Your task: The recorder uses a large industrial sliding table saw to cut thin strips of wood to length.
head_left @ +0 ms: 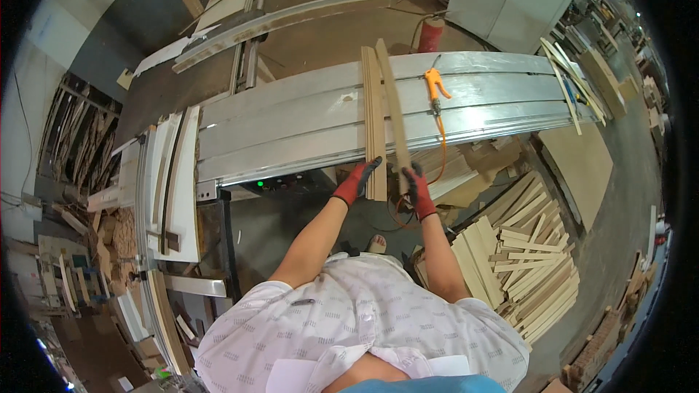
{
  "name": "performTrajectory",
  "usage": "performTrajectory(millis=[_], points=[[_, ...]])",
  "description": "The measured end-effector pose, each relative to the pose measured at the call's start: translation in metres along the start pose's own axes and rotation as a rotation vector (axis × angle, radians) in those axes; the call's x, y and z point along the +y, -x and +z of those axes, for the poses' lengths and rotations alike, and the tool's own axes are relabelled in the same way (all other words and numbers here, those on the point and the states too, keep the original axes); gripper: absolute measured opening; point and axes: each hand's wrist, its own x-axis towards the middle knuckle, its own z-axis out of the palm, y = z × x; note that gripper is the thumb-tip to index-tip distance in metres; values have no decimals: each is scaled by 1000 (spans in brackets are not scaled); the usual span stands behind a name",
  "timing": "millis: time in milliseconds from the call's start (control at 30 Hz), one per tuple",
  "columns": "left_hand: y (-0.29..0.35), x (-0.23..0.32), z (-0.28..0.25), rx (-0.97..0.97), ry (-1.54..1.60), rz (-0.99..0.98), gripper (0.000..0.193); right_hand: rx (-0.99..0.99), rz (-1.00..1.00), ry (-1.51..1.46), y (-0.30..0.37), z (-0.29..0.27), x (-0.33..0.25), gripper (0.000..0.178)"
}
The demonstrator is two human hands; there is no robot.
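Note:
My left hand (357, 180), in a red glove with dark fingers, grips the left side of a bundle of narrow wooden strips (373, 113) near its close end. The bundle lies across the metal machine table (291, 116), its near end jutting over the front edge. Just to the right, my right hand (419, 191), gloved the same way, is closed round the near end of a single wooden strip (395, 105). That strip slants a little away from the bundle, with a gap between them. The undersides of both grips are hidden.
An orange air blow gun (436, 87) with an orange hose lies right of the strips. A pile of cut strips (535, 255) stands at my right. Long boards (171, 182) rest at the table's left end, and thin strips (571, 84) at its right end.

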Motion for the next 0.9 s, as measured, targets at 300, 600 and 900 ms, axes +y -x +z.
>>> performTrajectory(millis=[300,600,900], points=[[39,-33,-100,-241,323,81,60,123,101,40,2,-50,-43,36],[67,-38,-102,-35,209,73,50,437,-378,738,5,-3,-12,65],[-12,-93,-129,75,-13,438,92,576,-369,1833,33,112,-48,69]])
